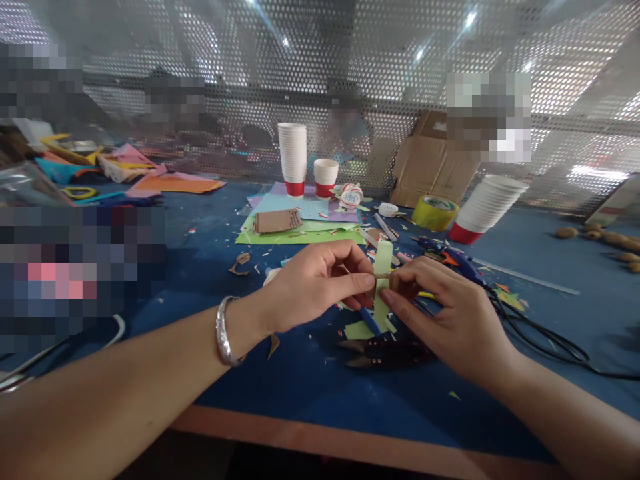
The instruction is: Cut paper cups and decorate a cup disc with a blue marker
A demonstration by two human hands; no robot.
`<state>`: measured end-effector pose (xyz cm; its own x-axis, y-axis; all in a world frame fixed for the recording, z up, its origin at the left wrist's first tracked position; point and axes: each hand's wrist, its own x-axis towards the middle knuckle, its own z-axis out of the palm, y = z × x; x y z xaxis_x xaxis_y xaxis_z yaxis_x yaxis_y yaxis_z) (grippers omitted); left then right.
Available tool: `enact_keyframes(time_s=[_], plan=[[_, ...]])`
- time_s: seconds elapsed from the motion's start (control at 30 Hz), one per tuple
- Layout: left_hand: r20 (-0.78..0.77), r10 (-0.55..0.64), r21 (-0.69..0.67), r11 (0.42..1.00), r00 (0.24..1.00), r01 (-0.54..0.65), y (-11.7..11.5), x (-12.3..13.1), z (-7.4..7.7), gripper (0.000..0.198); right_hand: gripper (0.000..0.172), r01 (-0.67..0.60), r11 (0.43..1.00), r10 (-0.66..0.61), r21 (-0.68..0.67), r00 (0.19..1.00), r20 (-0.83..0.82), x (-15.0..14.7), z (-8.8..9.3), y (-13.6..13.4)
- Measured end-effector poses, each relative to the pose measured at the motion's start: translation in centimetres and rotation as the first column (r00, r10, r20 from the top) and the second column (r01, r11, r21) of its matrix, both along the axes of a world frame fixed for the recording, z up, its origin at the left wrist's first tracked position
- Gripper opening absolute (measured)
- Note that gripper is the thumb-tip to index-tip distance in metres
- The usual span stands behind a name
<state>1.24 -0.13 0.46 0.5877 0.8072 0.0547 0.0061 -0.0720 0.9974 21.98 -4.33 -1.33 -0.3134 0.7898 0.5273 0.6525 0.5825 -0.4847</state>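
My left hand [325, 283], with a silver bangle at the wrist, is closed in a pinch on one end of a thin brown stick-like piece [382, 275]. This piece lies crosswise over a pale green paper strip [384, 255] standing upright between my hands. My right hand [445, 300] pinches the strip's right side with thumb and fingers, near the stick's other end. Below them, dark-handled snips [385, 353] lie with pointed blades to the left. A blue pen-like thing [370, 322] and green paper scraps [356, 331] lie just beyond the snips.
Blue glue gun [463, 265] with black cord lies right, near yellow tape [435, 213] and a leaning cup stack [487, 207]. Behind stand a tall cup stack [293, 160], a shorter one [325, 177] and cardboard [435, 163]. Coloured paper [310, 235] holds corrugated card [277, 221].
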Motion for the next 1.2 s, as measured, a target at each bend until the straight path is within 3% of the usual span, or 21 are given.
enact_keyframes(time_s=[0.37,0.67,0.9,1.2], plan=[[0.020,-0.010,-0.017,1.000,1.000,0.010,-0.04,0.20,0.01,0.012,0.009,0.000,1.000,0.000,-0.014,1.000,-0.008,0.16,0.02,0.01],[-0.021,-0.022,0.034,0.999,1.000,0.023,0.17,0.27,-0.75,0.026,0.007,-0.001,0.999,0.001,-0.034,1.000,-0.002,0.12,0.02,-0.07],[-0.005,0.062,-0.029,0.998,0.998,-0.062,0.30,0.23,-0.44,0.027,0.010,0.039,0.998,-0.039,-0.050,0.999,-0.001,0.26,-0.06,0.10],[-0.001,0.066,-0.052,0.996,0.998,-0.066,0.11,0.20,-0.26,0.018,0.020,0.029,0.990,-0.027,-0.136,0.999,0.022,0.08,0.17,0.00]])
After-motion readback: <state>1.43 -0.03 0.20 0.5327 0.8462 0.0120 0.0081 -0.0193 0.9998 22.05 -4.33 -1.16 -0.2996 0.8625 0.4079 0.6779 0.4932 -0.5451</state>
